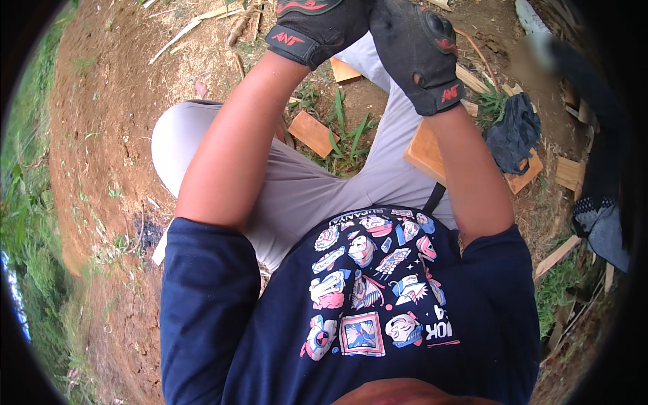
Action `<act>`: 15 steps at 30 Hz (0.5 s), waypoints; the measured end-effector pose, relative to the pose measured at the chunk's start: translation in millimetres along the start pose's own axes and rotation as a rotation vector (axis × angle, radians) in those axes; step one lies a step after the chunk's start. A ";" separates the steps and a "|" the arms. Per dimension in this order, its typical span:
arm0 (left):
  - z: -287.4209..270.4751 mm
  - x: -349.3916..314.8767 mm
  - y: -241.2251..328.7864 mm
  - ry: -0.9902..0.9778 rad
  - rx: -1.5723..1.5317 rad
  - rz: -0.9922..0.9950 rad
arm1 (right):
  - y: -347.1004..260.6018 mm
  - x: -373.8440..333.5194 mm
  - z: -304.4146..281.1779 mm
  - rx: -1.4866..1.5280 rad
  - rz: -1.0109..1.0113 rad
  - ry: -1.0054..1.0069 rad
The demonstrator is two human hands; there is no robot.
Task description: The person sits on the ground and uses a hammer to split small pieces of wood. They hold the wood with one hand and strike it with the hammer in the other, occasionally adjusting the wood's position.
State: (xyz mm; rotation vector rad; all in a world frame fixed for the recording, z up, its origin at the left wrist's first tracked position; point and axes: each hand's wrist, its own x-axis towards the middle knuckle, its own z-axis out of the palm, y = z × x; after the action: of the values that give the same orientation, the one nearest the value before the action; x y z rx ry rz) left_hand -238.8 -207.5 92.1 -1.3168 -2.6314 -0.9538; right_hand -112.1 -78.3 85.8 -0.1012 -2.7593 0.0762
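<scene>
At the upper edge, my left hand and my right hand come close together, both in black work gloves with red marks. The frame's top cuts off the left fingers, and those of the right are mostly out of sight. Whether either hand holds anything does not show. Below them, between my bent legs in light grey trousers, lies an orange-brown wooden block. A second block sits just under the gloves. Beside my right forearm is a thicker wooden block, partly covered by the arm.
A crumpled black plastic bag lies on the right, over a wood piece. Farther right are another block, a wood strip and a person's dark-clothed limb. Wood splinters litter the bare soil at upper left.
</scene>
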 end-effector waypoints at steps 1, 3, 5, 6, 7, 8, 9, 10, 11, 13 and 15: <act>1.7 1.3 0.7 -0.029 -0.015 -0.038 | 4.1 -3.9 -0.2 -0.016 -0.016 -0.068; 3.8 5.0 2.7 -0.090 -0.035 -0.109 | 29.7 0.3 0.1 0.226 0.020 0.079; 10.1 6.2 7.3 -0.063 -0.028 -0.077 | 36.5 -0.6 -5.3 0.335 0.128 -0.037; 15.3 8.0 1.7 -0.058 -0.015 -0.059 | 19.7 2.2 -4.9 0.187 0.135 -0.064; 20.1 7.9 -4.1 -0.053 -0.002 -0.042 | 4.8 3.6 -3.9 0.039 0.142 -0.091; 24.5 2.2 3.1 -0.063 -0.033 -0.028 | 26.2 -16.3 20.2 0.037 -0.035 0.108; 24.2 -1.3 6.1 -0.091 -0.046 -0.062 | 19.0 -19.2 17.8 0.075 0.074 0.002; 24.0 -4.2 9.4 -0.119 -0.059 -0.096 | 32.4 -23.7 23.4 0.124 -0.018 0.065; 24.3 -2.5 9.3 -0.138 -0.068 -0.125 | 47.9 -18.6 20.4 0.169 -0.116 0.138; 28.5 3.6 8.1 -0.163 0.309 0.149 | 62.5 -18.1 20.1 0.085 -0.132 0.124; 33.1 1.0 10.6 -0.082 0.150 0.007 | 23.7 -22.7 14.8 0.119 0.105 0.031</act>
State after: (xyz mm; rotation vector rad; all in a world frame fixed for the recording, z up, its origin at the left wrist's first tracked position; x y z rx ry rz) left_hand -224.3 -184.1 71.0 -1.3561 -2.6957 -0.6993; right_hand -95.2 -57.1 62.2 -0.2127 -2.7102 0.2644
